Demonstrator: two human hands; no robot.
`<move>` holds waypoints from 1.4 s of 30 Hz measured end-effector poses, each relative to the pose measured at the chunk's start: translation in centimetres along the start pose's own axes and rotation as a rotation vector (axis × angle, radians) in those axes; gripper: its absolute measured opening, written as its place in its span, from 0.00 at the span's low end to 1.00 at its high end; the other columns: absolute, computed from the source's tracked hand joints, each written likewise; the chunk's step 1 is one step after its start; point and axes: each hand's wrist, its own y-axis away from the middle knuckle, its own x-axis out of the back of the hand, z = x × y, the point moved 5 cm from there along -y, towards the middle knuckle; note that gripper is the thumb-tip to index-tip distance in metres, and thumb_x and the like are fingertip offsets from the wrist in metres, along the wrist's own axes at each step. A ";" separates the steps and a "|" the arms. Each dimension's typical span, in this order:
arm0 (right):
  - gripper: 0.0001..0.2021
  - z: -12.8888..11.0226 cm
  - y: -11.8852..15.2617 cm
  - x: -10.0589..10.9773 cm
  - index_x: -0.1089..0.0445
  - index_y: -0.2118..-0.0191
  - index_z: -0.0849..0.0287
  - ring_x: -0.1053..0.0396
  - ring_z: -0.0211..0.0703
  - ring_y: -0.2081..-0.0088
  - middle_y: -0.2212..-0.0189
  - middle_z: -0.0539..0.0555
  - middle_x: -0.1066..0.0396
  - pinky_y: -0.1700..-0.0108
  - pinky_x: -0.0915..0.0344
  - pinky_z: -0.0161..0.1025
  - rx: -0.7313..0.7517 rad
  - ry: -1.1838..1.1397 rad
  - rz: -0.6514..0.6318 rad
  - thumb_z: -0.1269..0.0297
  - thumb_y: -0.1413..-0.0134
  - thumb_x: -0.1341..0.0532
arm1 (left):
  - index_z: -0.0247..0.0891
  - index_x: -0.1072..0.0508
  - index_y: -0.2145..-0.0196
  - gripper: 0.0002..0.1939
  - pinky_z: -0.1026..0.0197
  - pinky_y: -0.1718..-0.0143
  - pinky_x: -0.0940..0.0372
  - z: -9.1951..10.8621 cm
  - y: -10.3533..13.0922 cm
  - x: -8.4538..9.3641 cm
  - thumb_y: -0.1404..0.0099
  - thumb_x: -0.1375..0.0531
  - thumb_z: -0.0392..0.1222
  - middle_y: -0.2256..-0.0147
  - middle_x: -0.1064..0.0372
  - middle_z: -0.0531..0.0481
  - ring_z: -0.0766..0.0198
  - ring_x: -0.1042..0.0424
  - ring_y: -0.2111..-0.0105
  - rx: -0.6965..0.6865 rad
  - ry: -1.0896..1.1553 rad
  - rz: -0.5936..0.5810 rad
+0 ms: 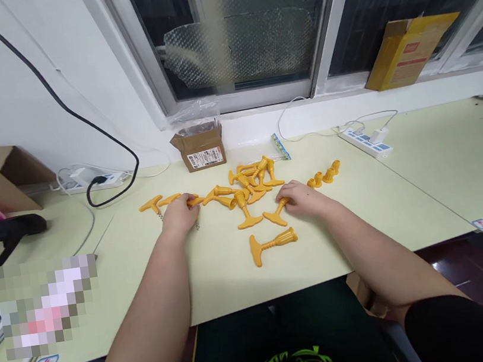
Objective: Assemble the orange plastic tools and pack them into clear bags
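Observation:
My left hand (180, 215) is closed on the yellow T-shaped handle of a corkscrew; its bare metal spiral (197, 223) points down toward me. Left of that hand lie two more yellow handles, the outer one a corkscrew (151, 204) with its metal spiral showing. My right hand (302, 197) grips another yellow corkscrew (275, 218), its handle toward me and its far end hidden by the fingers. Between my hands is a pile of yellow corkscrews (254, 180), several with ribbed sleeves on. One sleeved corkscrew (272, 242) lies alone nearer me.
Several loose yellow sleeves (329, 175) stand in a row right of my right hand. Behind the pile are a small cardboard box (202, 149) and a clear plastic bag (255, 154). Power strips (366, 142) and cables lie at both sides. A black padded arm (5, 229) juts in from the left.

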 end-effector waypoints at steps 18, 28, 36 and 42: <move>0.18 0.7 0.1 0.1 0.22 0.56 0.55 0.33 0.53 0.51 0.57 0.55 0.22 0.45 0.33 0.48 -0.074 -0.025 -0.007 0.79 0.50 0.39 | 0.38 0.34 0.34 0.29 0.33 0.33 0.49 -6.0 -1.3 1.2 0.30 0.48 0.46 0.30 0.45 0.35 0.39 0.47 0.30 0.220 -0.083 0.068; 0.16 1.1 0.0 0.2 0.22 0.55 0.55 0.34 0.53 0.51 0.55 0.57 0.22 0.46 0.33 0.48 -0.134 0.002 -0.015 0.77 0.48 0.37 | 0.35 0.33 0.36 0.27 0.41 0.34 0.42 -9.6 -1.1 3.0 0.29 0.51 0.45 0.38 0.34 0.33 0.43 0.36 0.36 0.070 -0.092 0.083; 0.16 0.9 0.1 0.3 0.22 0.55 0.56 0.34 0.53 0.52 0.56 0.56 0.22 0.47 0.34 0.48 -0.131 0.014 0.005 0.77 0.47 0.38 | 0.61 0.40 0.31 0.37 0.15 0.38 0.65 -2.3 -0.4 1.0 0.34 0.47 0.68 0.25 0.57 0.43 0.30 0.65 0.26 -0.096 -0.211 -0.106; 0.15 0.9 0.1 0.3 0.22 0.55 0.55 0.33 0.53 0.52 0.56 0.57 0.23 0.48 0.34 0.47 -0.129 0.020 0.016 0.77 0.46 0.37 | 0.63 0.41 0.30 0.36 0.14 0.39 0.66 -3.3 -1.6 0.0 0.34 0.49 0.69 0.25 0.58 0.45 0.30 0.63 0.26 -0.043 -0.237 -0.137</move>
